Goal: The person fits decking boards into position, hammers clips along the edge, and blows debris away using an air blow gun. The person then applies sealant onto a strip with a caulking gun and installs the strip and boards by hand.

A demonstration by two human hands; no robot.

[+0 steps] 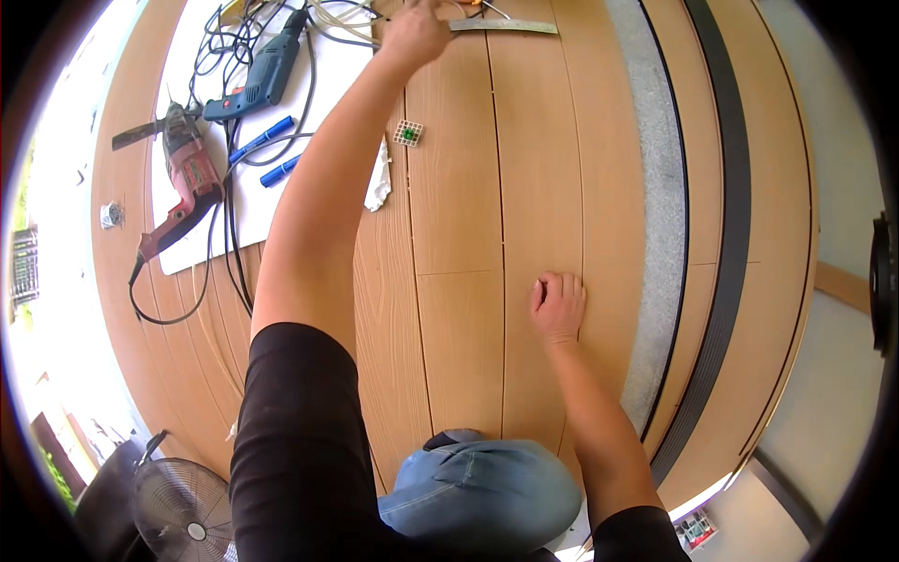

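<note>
My left arm stretches far forward, and my left hand (417, 36) is at the upper edge of the view. Its fingers are partly cut off there, so their grip does not show. Beside it, on the right, lies a thin, flat metal strip (506, 26), whose near end meets or passes behind the hand. My right hand (559, 306) rests on the wood planks (459, 215), fingers curled in. Whether anything is inside that fist is hidden. Between the arms, closer to the left one, sits a small white grid piece with a green centre (408, 133).
A white sheet (211, 245) at left carries a blue-green power drill (267, 70), a red rotary drill (192, 173), blue markers (262, 140) and tangled cables. A grey strip (655, 187) and dark grooved strip (730, 187) run along the right. A fan (187, 515) stands lower left.
</note>
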